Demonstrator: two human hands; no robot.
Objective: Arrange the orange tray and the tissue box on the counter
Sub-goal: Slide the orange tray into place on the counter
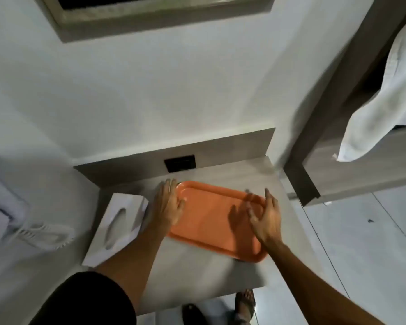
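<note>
An empty orange tray (pixel 211 221) lies flat on the grey counter (pixel 197 266), turned slightly askew. A white tissue box (pixel 116 227) rests on the counter's left side, just left of the tray. My left hand (pixel 169 205) is flat with fingers spread over the tray's left end, between tray and tissue box. My right hand (pixel 266 219) hovers over the tray's right part with fingers apart, holding nothing. Whether either hand touches the tray is unclear.
A dark wall socket (pixel 179 163) sits in the counter's back panel. White towels and a corded phone (pixel 45 233) lie to the left. A white towel (pixel 384 102) hangs from a shelf at right. Feet (pixel 244 301) and the tiled floor show below the counter edge.
</note>
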